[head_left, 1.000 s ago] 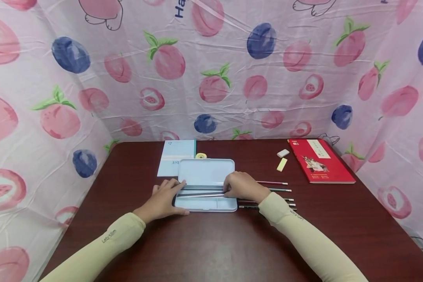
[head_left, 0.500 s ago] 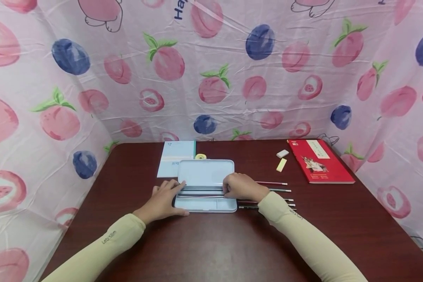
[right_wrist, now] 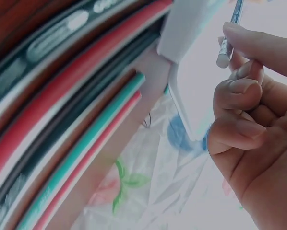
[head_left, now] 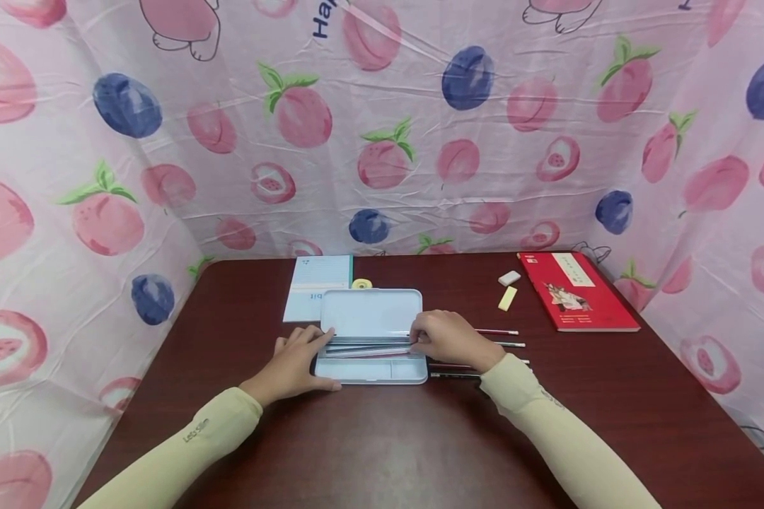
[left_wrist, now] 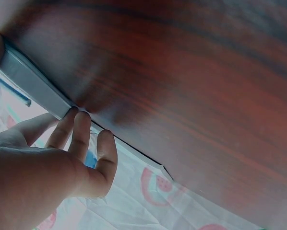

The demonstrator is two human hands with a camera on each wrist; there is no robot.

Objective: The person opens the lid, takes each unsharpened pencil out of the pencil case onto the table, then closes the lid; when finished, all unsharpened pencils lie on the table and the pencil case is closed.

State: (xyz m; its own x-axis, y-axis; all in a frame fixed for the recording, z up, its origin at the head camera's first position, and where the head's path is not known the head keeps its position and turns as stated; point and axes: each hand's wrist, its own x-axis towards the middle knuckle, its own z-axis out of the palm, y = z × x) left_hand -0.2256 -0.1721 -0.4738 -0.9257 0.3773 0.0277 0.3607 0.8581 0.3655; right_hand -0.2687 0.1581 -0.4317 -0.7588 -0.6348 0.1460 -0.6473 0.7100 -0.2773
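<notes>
A pale blue pencil case (head_left: 356, 369) lies with its lid (head_left: 371, 312) raised on the dark wooden table. My left hand (head_left: 293, 359) rests at the case's left end, its thumb by the front corner and index finger near the hinge. At the right end, my right hand (head_left: 450, 341) pinches a pencil (right_wrist: 224, 56) between thumb and fingers, near its eraser end. Several pencils (head_left: 369, 350) show inside the back part of the tray; which one is pinched is partly hidden by the fingers. The front compartments of the tray hold nothing visible.
Several loose pencils (head_left: 458, 375) lie right of the case, partly under the right forearm. Behind it are a light blue notebook (head_left: 318, 276) and a yellow tape roll (head_left: 361, 283). A white eraser (head_left: 509, 278), a yellow block (head_left: 508, 298) and a red book (head_left: 576, 293) are farther right.
My right hand has shifted slightly to the right along the case, and the pencils in the tray lie at a slightly different slant. The left hand stays in place.
</notes>
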